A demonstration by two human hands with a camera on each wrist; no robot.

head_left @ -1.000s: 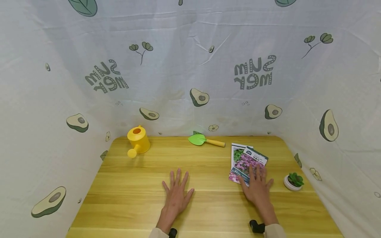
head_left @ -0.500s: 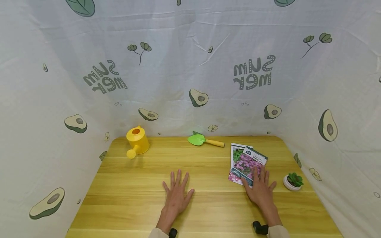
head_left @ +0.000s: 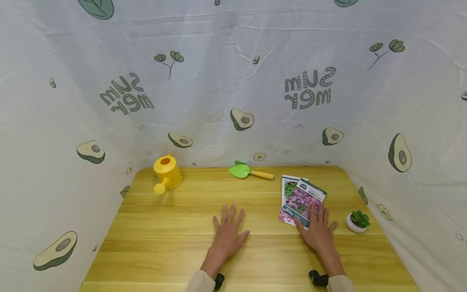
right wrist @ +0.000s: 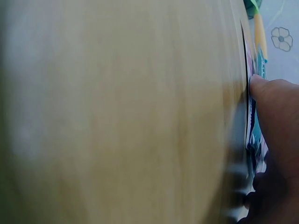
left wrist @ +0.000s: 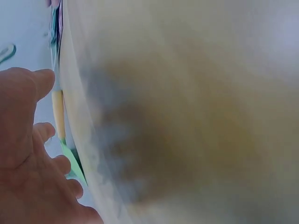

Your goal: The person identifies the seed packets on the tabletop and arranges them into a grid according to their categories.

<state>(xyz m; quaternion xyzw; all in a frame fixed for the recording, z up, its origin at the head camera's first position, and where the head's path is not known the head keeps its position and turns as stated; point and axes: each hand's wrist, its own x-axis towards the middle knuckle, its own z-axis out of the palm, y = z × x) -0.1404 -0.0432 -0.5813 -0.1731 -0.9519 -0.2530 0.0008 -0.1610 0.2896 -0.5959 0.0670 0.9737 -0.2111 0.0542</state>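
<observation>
My right hand lies over the lower right edge of two overlapping seed packets, fingers spread. The upper packet, with pink flowers, is tilted across the lower packet, which shows green leaves and pink blooms. In the right wrist view, my thumb touches the packets' edge. My left hand holds nothing; its fingers are spread, palm down, near the table's middle. In the left wrist view, that palm stands a little above the surface, casting a shadow.
On the wooden table a yellow watering can stands at back left. A green trowel with a yellow handle lies at the back. Right of the packets sits a small potted succulent. A printed white cloth surrounds the table.
My left hand has shifted to the right, fingers still spread. My right hand slid slightly right and down over the packets, then stayed about there. The packets barely moved.
</observation>
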